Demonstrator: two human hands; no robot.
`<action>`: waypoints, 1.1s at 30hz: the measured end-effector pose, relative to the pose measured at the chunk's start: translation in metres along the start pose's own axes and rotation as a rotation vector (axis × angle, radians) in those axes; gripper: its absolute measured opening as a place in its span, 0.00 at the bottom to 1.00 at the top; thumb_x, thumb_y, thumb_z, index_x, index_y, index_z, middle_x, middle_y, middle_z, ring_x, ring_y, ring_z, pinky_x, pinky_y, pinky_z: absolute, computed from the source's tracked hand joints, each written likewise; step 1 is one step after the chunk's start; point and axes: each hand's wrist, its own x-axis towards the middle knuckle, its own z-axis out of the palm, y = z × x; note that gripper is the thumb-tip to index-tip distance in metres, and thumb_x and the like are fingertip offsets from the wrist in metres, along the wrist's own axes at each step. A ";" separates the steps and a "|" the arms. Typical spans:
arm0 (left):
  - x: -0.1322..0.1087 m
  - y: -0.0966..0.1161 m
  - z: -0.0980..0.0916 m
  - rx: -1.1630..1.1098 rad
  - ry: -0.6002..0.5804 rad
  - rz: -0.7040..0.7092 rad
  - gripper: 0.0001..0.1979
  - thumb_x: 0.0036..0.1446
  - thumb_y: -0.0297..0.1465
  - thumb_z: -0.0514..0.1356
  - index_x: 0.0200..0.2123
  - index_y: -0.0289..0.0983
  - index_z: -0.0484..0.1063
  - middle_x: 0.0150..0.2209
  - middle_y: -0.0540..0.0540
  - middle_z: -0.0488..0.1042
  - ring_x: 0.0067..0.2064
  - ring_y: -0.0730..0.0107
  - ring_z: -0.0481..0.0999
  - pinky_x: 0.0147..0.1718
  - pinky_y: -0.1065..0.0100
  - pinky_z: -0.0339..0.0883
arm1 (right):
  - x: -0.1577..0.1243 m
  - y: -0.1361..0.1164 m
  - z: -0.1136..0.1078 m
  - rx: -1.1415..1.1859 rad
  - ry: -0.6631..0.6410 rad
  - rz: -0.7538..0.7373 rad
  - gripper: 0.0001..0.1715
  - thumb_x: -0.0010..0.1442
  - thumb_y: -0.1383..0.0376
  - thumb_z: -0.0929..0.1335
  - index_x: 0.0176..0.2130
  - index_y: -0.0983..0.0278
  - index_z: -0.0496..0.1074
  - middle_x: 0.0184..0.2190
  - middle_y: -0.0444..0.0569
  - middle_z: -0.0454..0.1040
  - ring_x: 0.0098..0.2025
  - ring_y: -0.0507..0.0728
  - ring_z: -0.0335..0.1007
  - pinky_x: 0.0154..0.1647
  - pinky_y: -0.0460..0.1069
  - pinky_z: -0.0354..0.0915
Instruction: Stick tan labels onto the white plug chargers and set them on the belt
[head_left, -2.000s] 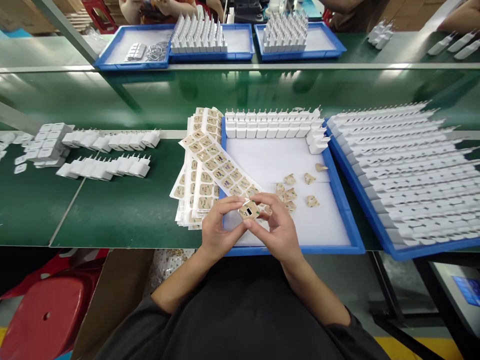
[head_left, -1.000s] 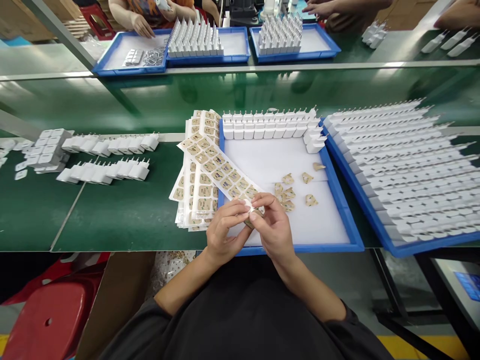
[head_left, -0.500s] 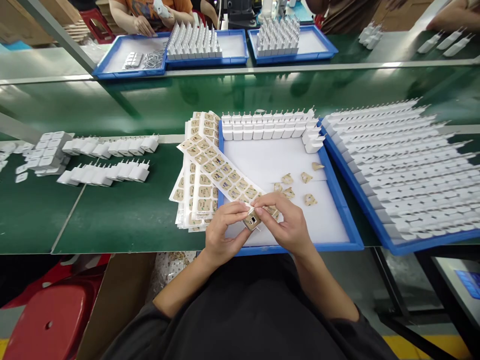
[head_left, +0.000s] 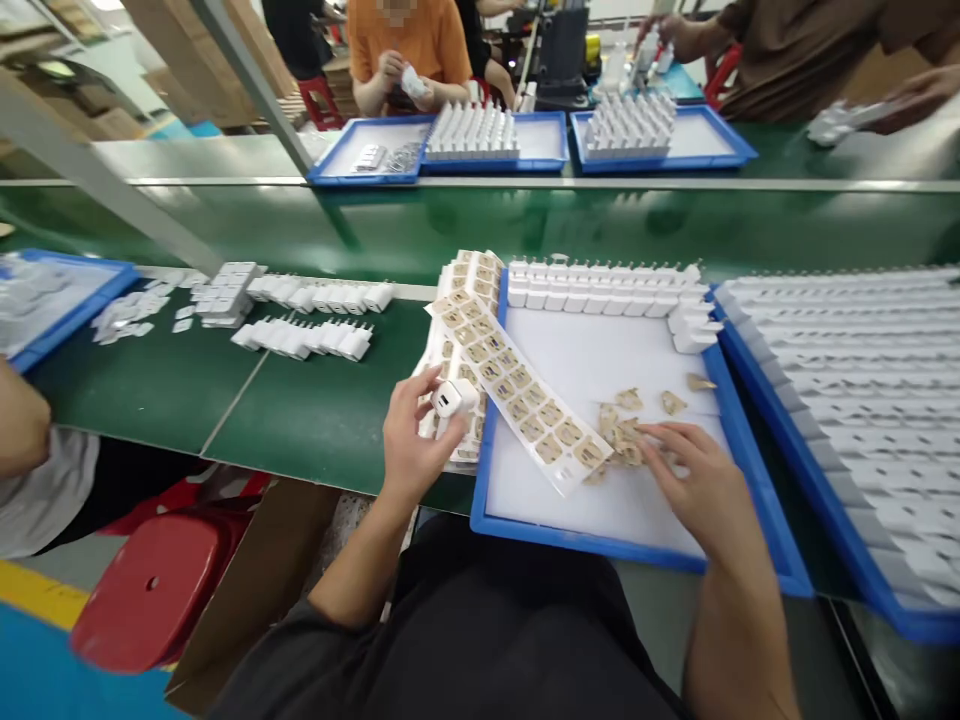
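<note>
My left hand (head_left: 415, 440) grips a white USB wall charger (head_left: 454, 398), its face with the dark port slot turned toward me. This charger is held above a stack of sticker sheets (head_left: 474, 268), left of the blue-rimmed tray (head_left: 486, 480). Over the tray, my right hand (head_left: 697, 480) has thumb and index finger pinched at a peeled brown backing scrap (head_left: 628, 440) in a small heap of such scraps. A long strip of brown-backed stickers (head_left: 517, 385) lies slantwise from the stack into the tray. White chargers (head_left: 600, 298) stand along the tray's far edge.
At right, a second blue tray (head_left: 825, 400) is packed with chargers. Two rows of chargers (head_left: 304, 338) and stacked white parts (head_left: 229, 292) lie left on the green bench. Across the bench, people work behind trays (head_left: 472, 135). A red stool (head_left: 157, 590) stands lower left.
My hands have parted: the left carried the charger leftward and the right moved to the scraps. The brown backing on the charger's face is gone. The view has swung left.
</note>
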 end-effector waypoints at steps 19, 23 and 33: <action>0.087 -0.119 -0.067 0.865 -0.016 -0.088 0.23 0.58 0.43 0.64 0.51 0.35 0.70 0.63 0.29 0.63 0.66 0.33 0.56 0.61 0.38 0.52 | 0.021 -0.018 0.023 -0.178 -0.126 -0.163 0.16 0.68 0.60 0.65 0.49 0.64 0.79 0.46 0.57 0.78 0.50 0.67 0.73 0.52 0.62 0.70; 0.083 -0.086 -0.045 0.697 -0.087 0.103 0.17 0.63 0.43 0.61 0.48 0.38 0.72 0.56 0.35 0.72 0.61 0.42 0.65 0.60 0.45 0.59 | 0.030 -0.040 0.037 -0.346 -0.298 -0.080 0.15 0.66 0.62 0.68 0.48 0.64 0.79 0.52 0.59 0.76 0.56 0.70 0.69 0.49 0.62 0.68; 0.066 0.014 0.028 0.326 -0.689 0.529 0.10 0.67 0.34 0.59 0.49 0.38 0.74 0.53 0.41 0.78 0.58 0.54 0.72 0.60 0.51 0.64 | 0.028 -0.045 0.037 -0.143 -0.359 -0.011 0.05 0.64 0.65 0.69 0.41 0.60 0.75 0.49 0.52 0.78 0.53 0.65 0.69 0.52 0.61 0.63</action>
